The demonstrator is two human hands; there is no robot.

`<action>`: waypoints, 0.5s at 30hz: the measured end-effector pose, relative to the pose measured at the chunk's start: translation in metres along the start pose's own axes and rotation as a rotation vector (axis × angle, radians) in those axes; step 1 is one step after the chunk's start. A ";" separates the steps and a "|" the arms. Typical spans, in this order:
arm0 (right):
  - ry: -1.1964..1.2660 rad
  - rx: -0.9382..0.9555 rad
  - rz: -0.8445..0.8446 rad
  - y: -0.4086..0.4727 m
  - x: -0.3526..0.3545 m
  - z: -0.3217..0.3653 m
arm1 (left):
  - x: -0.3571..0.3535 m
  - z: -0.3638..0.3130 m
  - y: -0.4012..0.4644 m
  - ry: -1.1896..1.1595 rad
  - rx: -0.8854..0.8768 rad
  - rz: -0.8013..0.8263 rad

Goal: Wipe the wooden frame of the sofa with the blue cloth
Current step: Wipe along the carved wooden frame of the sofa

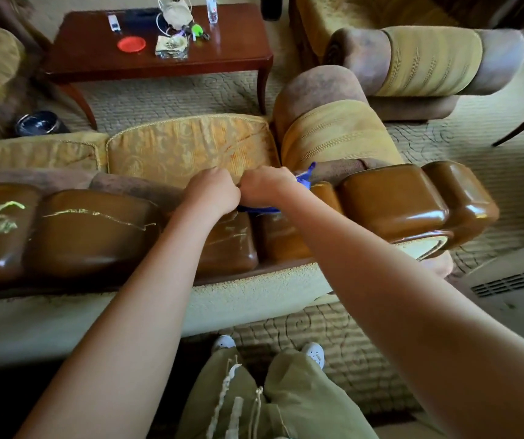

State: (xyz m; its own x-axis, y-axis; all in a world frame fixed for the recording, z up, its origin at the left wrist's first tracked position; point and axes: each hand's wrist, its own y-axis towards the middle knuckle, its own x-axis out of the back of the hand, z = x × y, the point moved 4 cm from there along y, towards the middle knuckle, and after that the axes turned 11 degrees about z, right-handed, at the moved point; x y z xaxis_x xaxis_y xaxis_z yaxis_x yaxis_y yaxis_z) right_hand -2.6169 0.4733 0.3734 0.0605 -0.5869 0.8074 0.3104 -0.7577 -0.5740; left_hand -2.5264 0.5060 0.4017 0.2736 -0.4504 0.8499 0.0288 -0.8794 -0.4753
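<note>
Coffee table (pixel 229 52) (red lid (pixel 131 44), bottle (pixel 211 7)); armchair (pixel 428 58).

Glossy brown wooden frame (pixel 393 201), soft blue cloth (pixel 305 177), woven gold cushion (pixel 187 147), polished wood table (pixel 229 58)

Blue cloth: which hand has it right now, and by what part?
The right hand grips the blue cloth bunched in its fist on the wooden frame. The left hand is curled beside it; whether it holds cloth cannot be told.
</note>
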 end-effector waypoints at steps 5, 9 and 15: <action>0.111 -0.095 0.039 -0.006 0.007 -0.024 | -0.002 0.005 0.000 0.035 0.017 -0.066; 0.099 -0.226 0.052 -0.009 0.016 -0.080 | -0.005 0.005 0.001 0.088 -0.012 -0.085; 0.037 -0.232 0.021 -0.012 0.013 -0.073 | -0.009 0.000 0.000 0.162 -0.012 -0.115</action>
State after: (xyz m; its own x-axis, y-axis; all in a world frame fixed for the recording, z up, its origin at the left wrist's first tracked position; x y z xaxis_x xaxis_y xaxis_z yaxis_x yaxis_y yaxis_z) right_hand -2.6893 0.4542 0.3810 0.0284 -0.6102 0.7918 0.0827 -0.7879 -0.6102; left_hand -2.5288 0.5094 0.3941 0.1108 -0.3649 0.9244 0.0389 -0.9279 -0.3709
